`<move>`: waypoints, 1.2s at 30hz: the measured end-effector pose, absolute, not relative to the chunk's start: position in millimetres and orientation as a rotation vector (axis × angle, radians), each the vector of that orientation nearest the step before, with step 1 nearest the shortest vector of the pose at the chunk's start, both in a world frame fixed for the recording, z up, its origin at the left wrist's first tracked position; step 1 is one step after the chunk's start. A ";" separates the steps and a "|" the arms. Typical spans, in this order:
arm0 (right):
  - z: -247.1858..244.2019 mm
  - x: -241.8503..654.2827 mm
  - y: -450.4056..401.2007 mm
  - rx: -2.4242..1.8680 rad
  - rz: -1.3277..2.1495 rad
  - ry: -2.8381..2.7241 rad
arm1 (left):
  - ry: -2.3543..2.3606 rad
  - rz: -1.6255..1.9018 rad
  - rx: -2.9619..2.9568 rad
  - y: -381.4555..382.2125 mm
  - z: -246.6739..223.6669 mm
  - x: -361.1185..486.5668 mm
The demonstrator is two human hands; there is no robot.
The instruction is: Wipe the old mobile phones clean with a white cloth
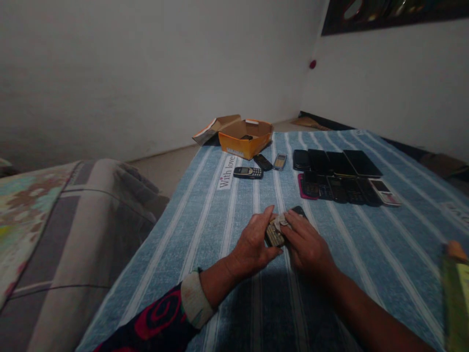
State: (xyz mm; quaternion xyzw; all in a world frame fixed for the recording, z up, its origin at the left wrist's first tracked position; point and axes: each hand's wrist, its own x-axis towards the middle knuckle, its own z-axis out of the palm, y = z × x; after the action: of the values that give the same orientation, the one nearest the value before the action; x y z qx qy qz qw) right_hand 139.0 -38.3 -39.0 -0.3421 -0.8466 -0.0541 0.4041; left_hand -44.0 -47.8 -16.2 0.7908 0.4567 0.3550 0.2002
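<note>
A keypad mobile phone (274,236) lies at a slant just above the striped cloth, its lower keys showing. My left hand (252,245) grips it along the near left side, thumb at the bottom edge and fingers at the top. With bent fingers, my right hand (307,240) presses a small crumpled pale wipe (281,221) against the phone's face. That hand hides most of the screen; the dark top end sticks out past its fingers. Whether the wipe is cloth or paper, I cannot tell.
Beyond my hands lie a dark keypad phone (248,172), a black phone (263,162) and a silver phone (280,162). An open orange box (238,146) stands behind them. Several phones form two rows at right, including a white phone (385,192). Blue striped cloth (205,215) covers the table.
</note>
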 end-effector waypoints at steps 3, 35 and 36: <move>-38.0 138.9 -38.8 -0.865 -0.141 -2.140 | 1.274 1.007 2.195 -47.7 -15.6 -44.0; -29.9 148.8 -30.6 -0.917 0.001 -2.193 | 1.461 0.886 2.057 -52.5 -18.1 -27.1; -29.2 148.6 -31.4 -0.915 -0.005 -2.200 | 1.463 0.891 2.052 -52.4 -18.3 -26.9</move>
State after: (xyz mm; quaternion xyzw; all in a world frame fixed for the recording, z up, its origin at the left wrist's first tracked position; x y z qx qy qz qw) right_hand 148.6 -31.4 -29.2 -0.3566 -0.8578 -0.0018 0.3702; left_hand -26.9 -52.4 -18.3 0.7467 0.5324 0.3243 0.2320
